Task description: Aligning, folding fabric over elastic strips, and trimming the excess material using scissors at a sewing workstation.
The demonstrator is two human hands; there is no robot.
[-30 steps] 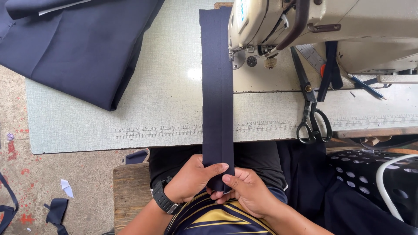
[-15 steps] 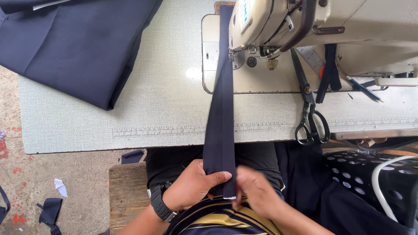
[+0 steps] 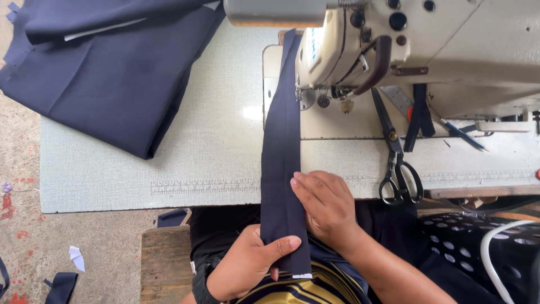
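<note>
navy strip (image 3: 279,169) | near end in left hand (image 3: 247,267) grip | right hand (image 3: 325,205) flat on edge

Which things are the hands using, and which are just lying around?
In use:
long navy fabric strip
left hand
right hand
cream sewing machine

Lying about:
black-handled scissors
folded navy cloth pile
fabric scraps on floor
</note>
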